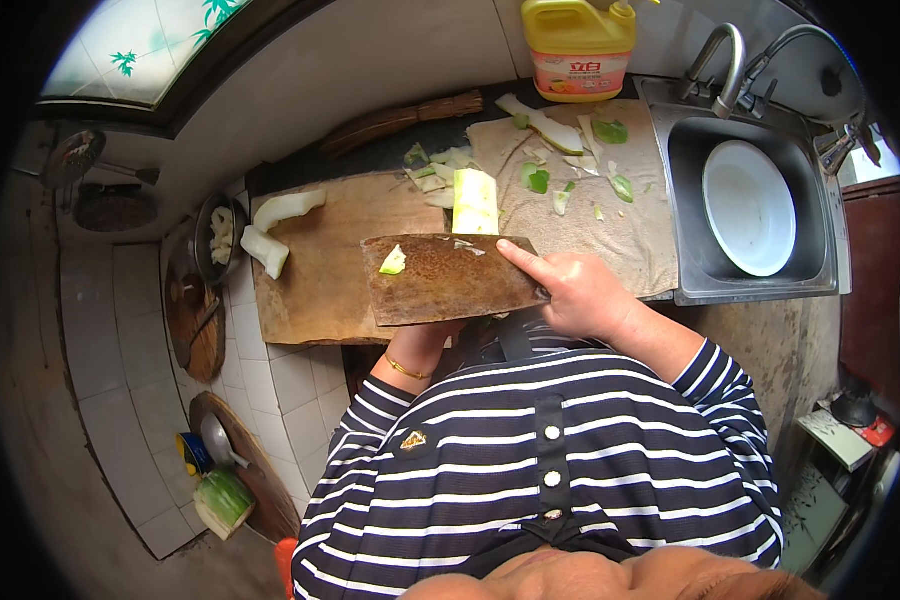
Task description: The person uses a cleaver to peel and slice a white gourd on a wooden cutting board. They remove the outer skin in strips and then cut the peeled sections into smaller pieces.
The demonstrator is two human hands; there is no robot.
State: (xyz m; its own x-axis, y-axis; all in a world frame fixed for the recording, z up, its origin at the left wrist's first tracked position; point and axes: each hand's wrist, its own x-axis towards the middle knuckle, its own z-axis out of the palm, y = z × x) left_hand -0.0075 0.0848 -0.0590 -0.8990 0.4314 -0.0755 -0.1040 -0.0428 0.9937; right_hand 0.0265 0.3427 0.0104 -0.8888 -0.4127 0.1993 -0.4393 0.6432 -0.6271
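Note:
In my right hand (581,292) is a broad, rust-stained cleaver (450,281), its blade lying flat to the view and my index finger stretched along it. A scrap of green peel (393,260) clings to the blade. Beyond the blade's upper edge stands out a pale green piece of peeled melon or gourd (475,201). My left hand (439,330) is mostly hidden under the cleaver; whether it holds the piece cannot be seen. Two curved pale slices (289,208) (265,251) lie at the left end of the wooden cutting board (322,292).
Peel scraps (538,181) and a long rind piece (544,124) litter the cloth (645,247) at right. Behind it stands a yellow detergent jug (581,52). A white basin (750,206) sits in the steel sink (686,277). A bowl of cut pieces (208,259) is at left.

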